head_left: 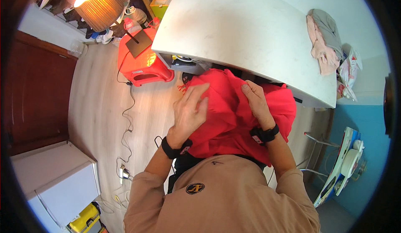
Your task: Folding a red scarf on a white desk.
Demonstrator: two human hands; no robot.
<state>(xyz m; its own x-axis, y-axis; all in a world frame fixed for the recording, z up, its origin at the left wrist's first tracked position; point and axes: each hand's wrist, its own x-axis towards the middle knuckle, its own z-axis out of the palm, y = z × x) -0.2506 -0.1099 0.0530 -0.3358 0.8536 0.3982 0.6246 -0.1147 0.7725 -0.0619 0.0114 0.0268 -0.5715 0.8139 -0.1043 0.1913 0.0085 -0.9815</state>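
A large red cloth (pixel 221 120) lies in loose folds across my lap. A bit of red fringe shows at its far left edge, so it looks like a shawl or scarf. My left hand (pixel 190 112) is over the cloth's left side, fingers stretched and thumb apart, with nothing visible between them. On the other side my right hand (pixel 257 101) pinches a fold of the cloth between thumb and fingers. Dark bands circle both wrists. The cloth's far part reaches the edge of the white table and hides what lies beneath.
The white table (pixel 234 28) stands ahead, with folded clothes (pixel 323 38) and a plastic bag (pixel 350 70) at its right. A lit lamp (pixel 100 7) stands on a red stool (pixel 144 68) at left. A power cord (pixel 125 137) trails over the floor. At right is a folding metal rack (pixel 317 149).
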